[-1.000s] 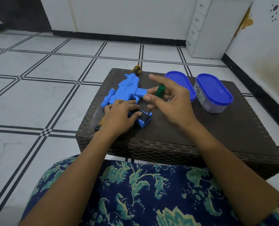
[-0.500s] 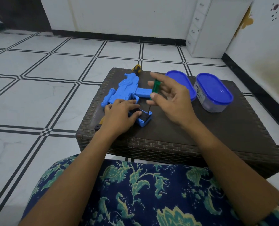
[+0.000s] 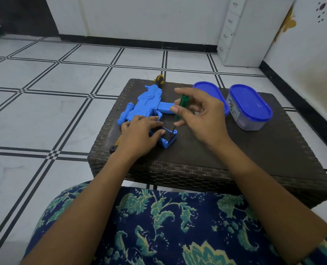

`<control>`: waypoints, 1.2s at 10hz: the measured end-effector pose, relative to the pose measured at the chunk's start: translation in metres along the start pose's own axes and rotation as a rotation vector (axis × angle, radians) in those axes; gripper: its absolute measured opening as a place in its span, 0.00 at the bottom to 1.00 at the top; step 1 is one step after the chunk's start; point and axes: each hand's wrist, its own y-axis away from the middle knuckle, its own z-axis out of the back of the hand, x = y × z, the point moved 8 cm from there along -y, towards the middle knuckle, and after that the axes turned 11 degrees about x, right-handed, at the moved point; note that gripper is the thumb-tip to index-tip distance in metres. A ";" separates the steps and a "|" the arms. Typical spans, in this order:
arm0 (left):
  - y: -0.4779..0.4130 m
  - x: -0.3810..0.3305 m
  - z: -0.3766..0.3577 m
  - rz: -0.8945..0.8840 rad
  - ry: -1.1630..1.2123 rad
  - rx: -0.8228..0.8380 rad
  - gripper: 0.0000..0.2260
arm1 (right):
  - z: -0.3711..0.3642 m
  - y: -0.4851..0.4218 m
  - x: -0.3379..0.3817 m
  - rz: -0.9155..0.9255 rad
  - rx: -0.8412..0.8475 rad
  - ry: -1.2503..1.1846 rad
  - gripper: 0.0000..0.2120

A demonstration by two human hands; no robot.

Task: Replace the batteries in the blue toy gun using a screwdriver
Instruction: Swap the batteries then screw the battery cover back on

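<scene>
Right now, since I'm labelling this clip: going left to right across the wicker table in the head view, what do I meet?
blue toy gun → green screwdriver → loose blue lid → blue-lidded container

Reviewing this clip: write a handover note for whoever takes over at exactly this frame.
Left hand: holds the blue toy gun steady on the wicker table, thumb by the battery compartment.
Right hand: pinches the green screwdriver, upright, tip at the compartment's corner.
Done: the screwdriver is set at the screw. Whether the batteries have been swapped cannot be told.
Left: finish the screw, check the batteries, close up.
Nearby: a blue-lidded container and a yellow-black screwdriver.
</scene>
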 end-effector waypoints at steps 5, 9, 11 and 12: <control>-0.001 0.001 -0.001 0.000 -0.004 -0.003 0.16 | -0.007 -0.001 -0.001 0.016 0.071 0.039 0.23; 0.000 -0.001 0.000 0.000 0.010 0.013 0.16 | 0.023 0.006 0.026 0.107 -0.226 0.247 0.15; 0.001 -0.003 0.001 0.003 -0.001 0.019 0.16 | 0.047 0.012 0.012 -0.031 -0.368 0.362 0.15; 0.002 -0.006 0.002 0.008 -0.023 0.005 0.15 | 0.045 0.013 -0.014 -0.221 -0.235 0.457 0.13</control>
